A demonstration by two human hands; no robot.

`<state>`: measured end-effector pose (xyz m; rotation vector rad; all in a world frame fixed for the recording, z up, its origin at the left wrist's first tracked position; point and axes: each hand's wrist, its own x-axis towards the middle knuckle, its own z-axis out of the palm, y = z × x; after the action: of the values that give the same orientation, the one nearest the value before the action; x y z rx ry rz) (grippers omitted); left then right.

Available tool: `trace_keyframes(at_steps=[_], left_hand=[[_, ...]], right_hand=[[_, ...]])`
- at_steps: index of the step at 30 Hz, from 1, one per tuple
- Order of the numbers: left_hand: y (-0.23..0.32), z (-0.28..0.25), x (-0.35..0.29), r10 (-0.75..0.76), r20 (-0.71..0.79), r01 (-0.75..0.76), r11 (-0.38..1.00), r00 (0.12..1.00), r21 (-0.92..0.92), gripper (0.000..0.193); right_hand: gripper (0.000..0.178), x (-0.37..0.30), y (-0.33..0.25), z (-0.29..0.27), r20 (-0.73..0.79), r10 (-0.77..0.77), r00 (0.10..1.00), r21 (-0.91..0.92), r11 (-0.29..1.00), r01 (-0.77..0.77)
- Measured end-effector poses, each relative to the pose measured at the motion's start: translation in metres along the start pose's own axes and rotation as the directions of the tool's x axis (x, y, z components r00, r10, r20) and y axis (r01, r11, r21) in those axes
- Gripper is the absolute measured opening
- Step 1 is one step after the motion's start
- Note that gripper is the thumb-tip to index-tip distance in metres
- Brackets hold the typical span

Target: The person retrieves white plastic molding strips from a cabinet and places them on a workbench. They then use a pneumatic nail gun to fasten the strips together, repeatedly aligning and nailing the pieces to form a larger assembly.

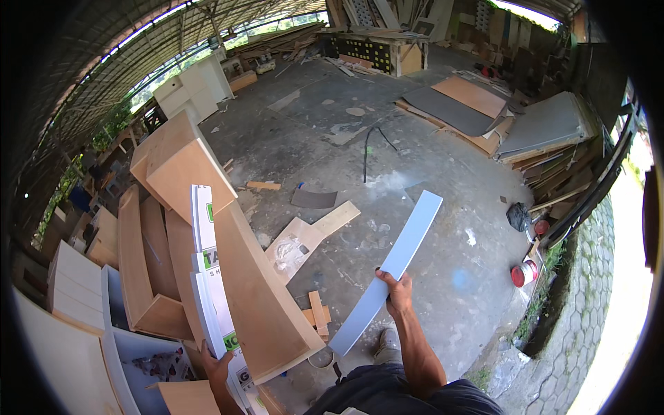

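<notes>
My right hand (396,290) grips a long, narrow pale-blue board (415,228) near its middle, thumb across its face. The board slants over the floor, its upper end pointing away to the right. At the lower left, my left hand (216,365) is closed around the edge of long white strips (218,304) with green and black print. These strips lie staggered in a row beside a bare plywood cabinet frame (259,290). Some fingers of the left hand are hidden behind the strips.
Plywood offcuts (315,232) lie on the concrete floor (332,152) ahead. More wooden cabinets (142,256) stand at the left. Sheet panels (470,104) are piled at the far right. A red-and-white paint can (524,274) sits by the right floor edge, near a black bag (518,216).
</notes>
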<state>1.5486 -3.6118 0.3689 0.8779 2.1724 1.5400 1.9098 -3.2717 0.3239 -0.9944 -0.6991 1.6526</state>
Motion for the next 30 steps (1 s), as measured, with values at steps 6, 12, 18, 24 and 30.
trace_keyframes(at_steps=[6,12,18,24,30], left_hand=[[0.009,0.151,0.082,-0.049,0.179,0.057,0.998,0.983,-0.038,0.059],[-0.008,0.271,0.18,-0.114,0.123,0.114,0.993,0.986,0.01,0.061],[-0.026,0.369,0.341,-0.118,0.221,0.079,0.981,0.968,0.176,0.059],[0.007,0.472,0.525,-0.198,0.207,0.161,0.97,0.958,0.184,0.059],[0.058,0.589,0.702,-0.097,0.122,0.054,0.946,0.988,0.321,0.058]], right_hand=[[0.036,0.119,-0.127,-0.126,-0.417,-0.262,0.87,-0.185,0.962,0.201],[0.044,0.249,-0.165,-0.135,-0.39,-0.439,0.809,-0.524,0.828,0.197],[0.051,0.425,-0.139,-0.155,-0.436,-0.503,0.746,-0.866,0.46,-0.196],[0.048,0.515,-0.076,-0.198,-0.542,-0.405,0.736,-0.838,0.196,-0.51],[0.05,0.556,-0.021,-0.198,-0.734,-0.263,0.626,-0.67,0.136,-0.729]])
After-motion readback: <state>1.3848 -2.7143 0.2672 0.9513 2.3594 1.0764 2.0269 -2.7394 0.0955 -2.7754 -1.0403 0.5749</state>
